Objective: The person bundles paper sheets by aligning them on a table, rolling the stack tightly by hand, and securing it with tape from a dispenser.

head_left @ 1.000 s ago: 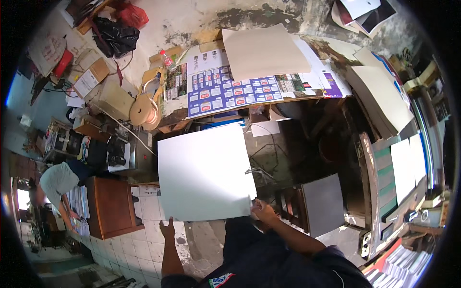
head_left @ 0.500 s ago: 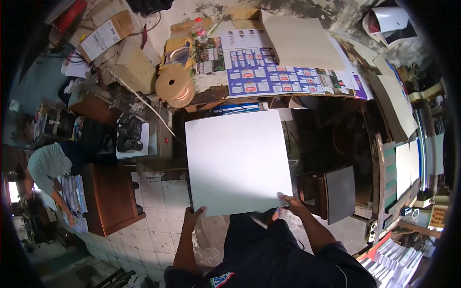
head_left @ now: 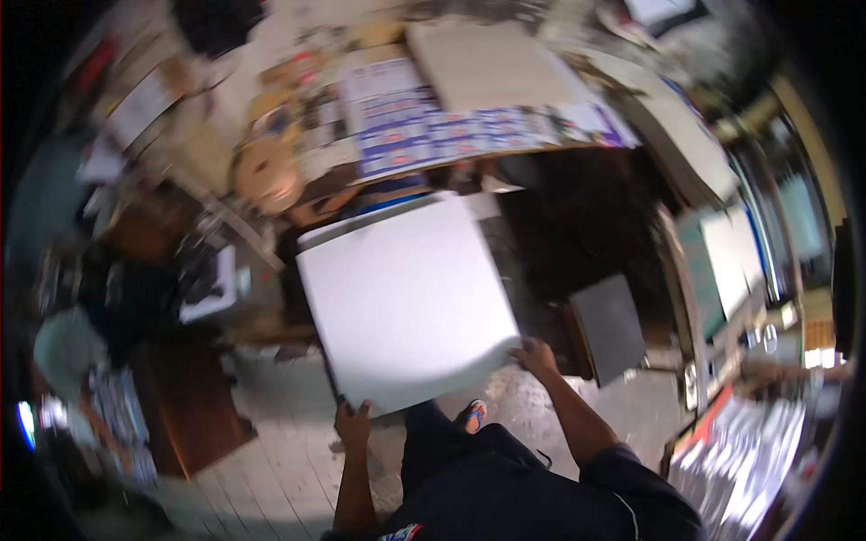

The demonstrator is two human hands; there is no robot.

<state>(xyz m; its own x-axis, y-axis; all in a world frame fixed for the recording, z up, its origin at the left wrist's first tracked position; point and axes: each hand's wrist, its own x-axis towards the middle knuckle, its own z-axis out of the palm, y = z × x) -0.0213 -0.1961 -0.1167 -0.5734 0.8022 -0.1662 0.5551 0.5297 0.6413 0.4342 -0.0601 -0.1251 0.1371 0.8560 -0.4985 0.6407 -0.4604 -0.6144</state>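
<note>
As one white sheet (head_left: 410, 302) is held before the tabletop (head_left: 338, 178), its two near corners are grasped by the left hand (head_left: 353, 426) and right hand (head_left: 538, 359). One sandalled foot (head_left: 475, 415) is seen below.

My left hand (head_left: 352, 422) and right hand (head_left: 538, 358): 2, fingers partly hidden beneath white sheet (head_left: 406, 298). Blue printed sheet (head_left: 433, 135): blurred, illegible. Spool (head_left: 267, 176): blurred. My dark shirt (head_left: 532, 496): cut off by lower edge.
</note>
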